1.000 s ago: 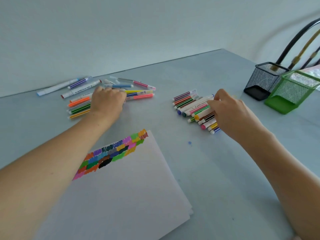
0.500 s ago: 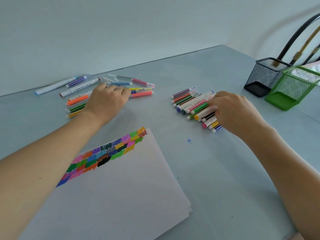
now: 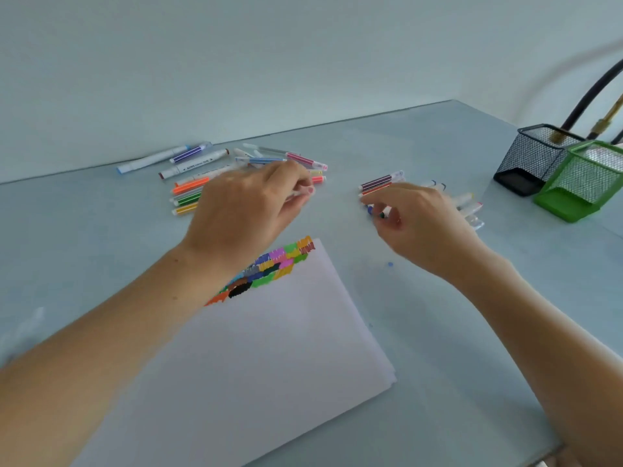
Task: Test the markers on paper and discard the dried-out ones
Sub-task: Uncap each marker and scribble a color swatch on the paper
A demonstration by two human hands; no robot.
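Pinching a pale marker [image 3: 301, 193] between thumb and curled fingertips, the left hand [image 3: 242, 217] holds it just above the table, near the front of the left-hand pile of markers [image 3: 188, 193]. Its visible end looks pinkish, but blur keeps me from telling whether that is cap or tip. The right hand [image 3: 421, 224] has its fingers curled down onto the right-hand pile [image 3: 381, 183], closing on something with a dark blue end [image 3: 374, 210]; whether it grips a marker or only touches it I cannot tell.

Judgement: the step is picking the next marker to test. To do it well, take one marker only, so the two piles stay separate. Uncap it clear of the paper [image 3: 269, 348]. Scribble on bare sheet just below the existing colour patches [image 3: 269, 267], not over them, so that a faint line would show. Both mesh pots, black [image 3: 532, 160] and green [image 3: 580, 183], stand well apart at right; which takes rejects is unclear.
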